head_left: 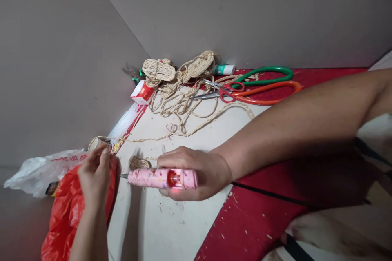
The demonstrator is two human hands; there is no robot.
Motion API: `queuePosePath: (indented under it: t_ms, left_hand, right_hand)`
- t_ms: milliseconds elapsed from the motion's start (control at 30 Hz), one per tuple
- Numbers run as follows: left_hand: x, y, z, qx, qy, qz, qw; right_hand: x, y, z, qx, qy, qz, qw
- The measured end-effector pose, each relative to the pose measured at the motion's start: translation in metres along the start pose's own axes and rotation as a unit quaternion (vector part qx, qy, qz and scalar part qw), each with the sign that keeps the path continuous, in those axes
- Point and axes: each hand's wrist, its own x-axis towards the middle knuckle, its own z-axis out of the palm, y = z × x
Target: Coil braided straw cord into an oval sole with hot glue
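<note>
My right hand (196, 171) is wrapped round a pink hot glue gun (147, 177), its metal nozzle pointing left. At the left, the fingers of my left hand (94, 175) pinch a small pale cylinder (97, 143). A thin braided straw cord (153, 139) runs from beside this cylinder across the white board towards a tangled heap. Just behind the glue gun's front lies a small coiled braid piece (139, 163), partly hidden by the gun.
Braided straw bundles (159, 70) lie at the back near large scissors with green and orange handles (266, 73) and small red-handled scissors (228, 89). A red-white box (142, 93), clear sticks (125, 122), a red plastic bag (67, 204) and the glue gun's black cable (269, 193) are around.
</note>
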Motion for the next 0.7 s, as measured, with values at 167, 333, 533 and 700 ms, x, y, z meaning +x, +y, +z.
queuePosePath:
  t_ms: [167, 333, 533, 700]
  left_hand:
    - [0.085, -0.018, 0.058, 0.174, -0.120, 0.015, 0.977]
    - [0.120, -0.030, 0.108, 0.262, -0.180, 0.025, 0.948]
    - [0.137, -0.040, 0.107, 0.318, -0.182, 0.017, 0.930]
    - [0.144, -0.045, 0.106, 0.339, -0.206, 0.028, 0.918]
  right_hand:
    - [0.002, 0.002, 0.000, -0.005, 0.000, -0.021, 1.000]
    - [0.004, 0.004, 0.000, -0.020, -0.022, 0.007, 1.000]
    - [0.005, 0.004, 0.003, -0.014, -0.026, 0.031, 0.999]
    - [0.005, 0.010, 0.005, -0.003, -0.019, 0.018, 1.000]
